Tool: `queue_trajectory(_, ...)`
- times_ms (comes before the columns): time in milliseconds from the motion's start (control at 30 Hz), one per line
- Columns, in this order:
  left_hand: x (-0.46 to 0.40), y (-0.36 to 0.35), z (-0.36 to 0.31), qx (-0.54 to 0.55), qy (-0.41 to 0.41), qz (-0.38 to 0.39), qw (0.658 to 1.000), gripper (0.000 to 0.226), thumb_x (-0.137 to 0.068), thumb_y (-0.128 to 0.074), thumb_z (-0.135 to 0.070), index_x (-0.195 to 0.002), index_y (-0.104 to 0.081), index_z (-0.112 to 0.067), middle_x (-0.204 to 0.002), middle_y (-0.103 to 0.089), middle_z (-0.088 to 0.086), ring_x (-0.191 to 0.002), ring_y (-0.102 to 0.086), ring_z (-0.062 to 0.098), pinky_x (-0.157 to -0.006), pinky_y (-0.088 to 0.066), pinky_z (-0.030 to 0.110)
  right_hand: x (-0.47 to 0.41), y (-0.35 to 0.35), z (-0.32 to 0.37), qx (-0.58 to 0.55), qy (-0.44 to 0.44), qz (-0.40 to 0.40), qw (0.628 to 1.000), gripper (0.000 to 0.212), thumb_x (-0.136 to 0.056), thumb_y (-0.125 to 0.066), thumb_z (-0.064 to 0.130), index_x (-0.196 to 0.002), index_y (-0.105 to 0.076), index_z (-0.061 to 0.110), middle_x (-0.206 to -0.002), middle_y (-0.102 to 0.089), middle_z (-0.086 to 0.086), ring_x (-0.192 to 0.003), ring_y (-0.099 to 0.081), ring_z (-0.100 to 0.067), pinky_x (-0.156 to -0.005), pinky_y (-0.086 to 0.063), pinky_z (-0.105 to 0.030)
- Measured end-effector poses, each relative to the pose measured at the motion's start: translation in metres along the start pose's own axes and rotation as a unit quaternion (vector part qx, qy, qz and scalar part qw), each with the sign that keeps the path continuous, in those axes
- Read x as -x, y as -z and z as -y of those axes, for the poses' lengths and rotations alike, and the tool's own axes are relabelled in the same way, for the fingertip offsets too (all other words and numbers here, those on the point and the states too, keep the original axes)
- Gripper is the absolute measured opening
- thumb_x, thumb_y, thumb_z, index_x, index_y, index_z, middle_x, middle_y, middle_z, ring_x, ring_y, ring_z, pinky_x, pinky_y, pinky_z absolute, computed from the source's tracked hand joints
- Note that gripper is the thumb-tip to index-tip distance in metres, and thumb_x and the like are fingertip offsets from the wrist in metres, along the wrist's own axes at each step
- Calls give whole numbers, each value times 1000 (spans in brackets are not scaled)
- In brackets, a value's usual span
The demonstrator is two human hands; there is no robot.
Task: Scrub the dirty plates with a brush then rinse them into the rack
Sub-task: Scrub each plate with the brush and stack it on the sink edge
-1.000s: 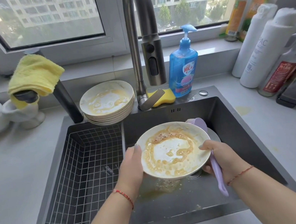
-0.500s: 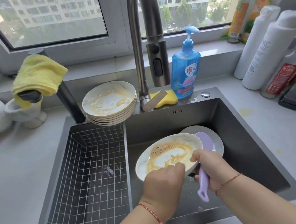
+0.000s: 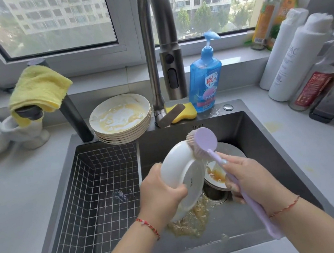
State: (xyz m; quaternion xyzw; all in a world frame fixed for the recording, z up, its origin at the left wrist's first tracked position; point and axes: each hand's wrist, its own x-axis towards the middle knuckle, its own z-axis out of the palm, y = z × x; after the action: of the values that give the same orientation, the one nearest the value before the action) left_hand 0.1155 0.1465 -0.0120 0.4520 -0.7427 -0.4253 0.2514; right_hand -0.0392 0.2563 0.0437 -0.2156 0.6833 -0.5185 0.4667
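Observation:
My left hand [image 3: 160,193] grips a white plate [image 3: 181,175] by its rim, tilted on edge over the sink with its clean underside towards me. Its dirty face is turned away and hidden. My right hand [image 3: 251,179] holds a lilac brush by the handle [image 3: 250,200]; the brush head [image 3: 203,140] touches the plate's upper rim. A second plate [image 3: 215,173] smeared with brown sauce lies in the sink behind. Brown residue [image 3: 191,220] has pooled on the sink floor. A stack of dirty plates [image 3: 120,118] sits at the sink's back edge.
A wire rack [image 3: 94,197] fills the sink's left half. The faucet [image 3: 162,48] arches over the middle, with a blue soap bottle [image 3: 206,80] and yellow sponge [image 3: 183,113] beside it. Bottles [image 3: 301,59] crowd the right counter. A yellow cloth [image 3: 38,90] hangs at left.
My left hand has tipped the plate from face-up to on edge, underside towards me. Sauce has run onto the sink floor. The brush has risen to the plate's upper rim.

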Motion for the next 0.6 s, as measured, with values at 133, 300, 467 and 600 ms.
queue_trajectory(133, -5, -2, 5, 76, 48, 4, 996, 43, -53, -85, -16, -85, -60, -28, -87, -70, -2, -83, -68, 21, -70, -56, 23, 30, -25, 7, 110, 41, 109, 987, 34, -98, -48, 29, -115, -60, 56, -42, -35, 8, -40, -32, -9, -41, -29, -20)
queue_trajectory(300, -1, 0, 3, 86, 50, 13, 995, 48, -53, -86, -14, -94, -62, -23, -89, -71, -3, -83, -69, 17, -68, -57, 23, 34, -23, 18, 163, 63, 87, 981, 38, -100, -44, 26, -118, -57, 57, -41, -35, 9, -38, -31, -6, -39, -30, -18)
queue_trajectory(467, 3, 7, 6, 44, 27, 4, 999, 40, -64, -88, -13, -89, -59, -26, -87, -67, -7, -80, -65, 8, -59, -49, 12, 9, 4, 25, 126, 17, -36, 991, 25, -96, -48, 33, -109, -68, 39, -55, -29, -6, -47, -26, -15, -43, -31, -20)
queue_trajectory(600, 1, 8, 5, 50, 31, 1, 998, 40, -64, -87, -13, -87, -58, -26, -85, -66, -7, -78, -64, 7, -56, -48, 11, 18, -2, 24, 143, 30, 17, 989, 24, -96, -47, 38, -100, -67, 52, -50, -33, -5, -45, -29, -15, -45, -31, -24)
